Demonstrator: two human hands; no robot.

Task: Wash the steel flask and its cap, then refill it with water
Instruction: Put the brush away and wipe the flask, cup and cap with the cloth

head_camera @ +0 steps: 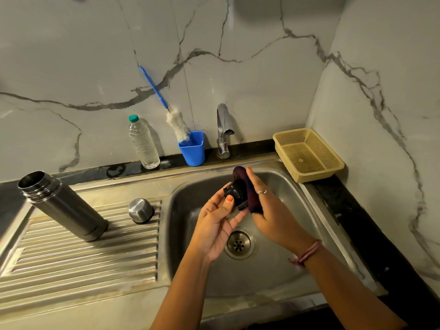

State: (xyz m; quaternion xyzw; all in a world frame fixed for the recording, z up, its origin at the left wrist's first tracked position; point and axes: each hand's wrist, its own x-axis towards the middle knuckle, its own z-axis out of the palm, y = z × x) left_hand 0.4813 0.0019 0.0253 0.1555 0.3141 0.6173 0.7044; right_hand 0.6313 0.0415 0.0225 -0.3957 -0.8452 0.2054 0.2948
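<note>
1. The steel sink (297, 234) fills the lower middle of the view, its basin toward 5 o'clock and its ribbed draining board (83, 253) toward 8 o'clock; the drain (239, 244) sits in the basin floor just below the hands.
2. The steel flask (63, 206) stands uncapped on the draining board at about 9 o'clock, its open mouth toward the upper left.
3. A yellow mesh basket (309, 154) rests on the sink's far right corner, at 2 o'clock from the hands.
4. The left hand (215, 225) is over the basin, palm up, with thumb and fingers curled round the black inner cap (237, 195).
5. The right hand (264, 210) is at 3 o'clock of the cap, holding a dark purple scrubber (247, 189) pressed against the cap's side.
6. A clear plastic water bottle (144, 144) stands on the back ledge at 11 o'clock.
7. A blue cup (192, 151) just right of the bottle holds a blue-handled bottle brush (177, 126) leaning against the wall.
8. The chrome tap (223, 129) rises at 12 o'clock from the hands; no water can be seen running.
9. The steel outer cap (140, 210) sits dome-up on the draining board, at 3 o'clock of the flask and apart from it.
</note>
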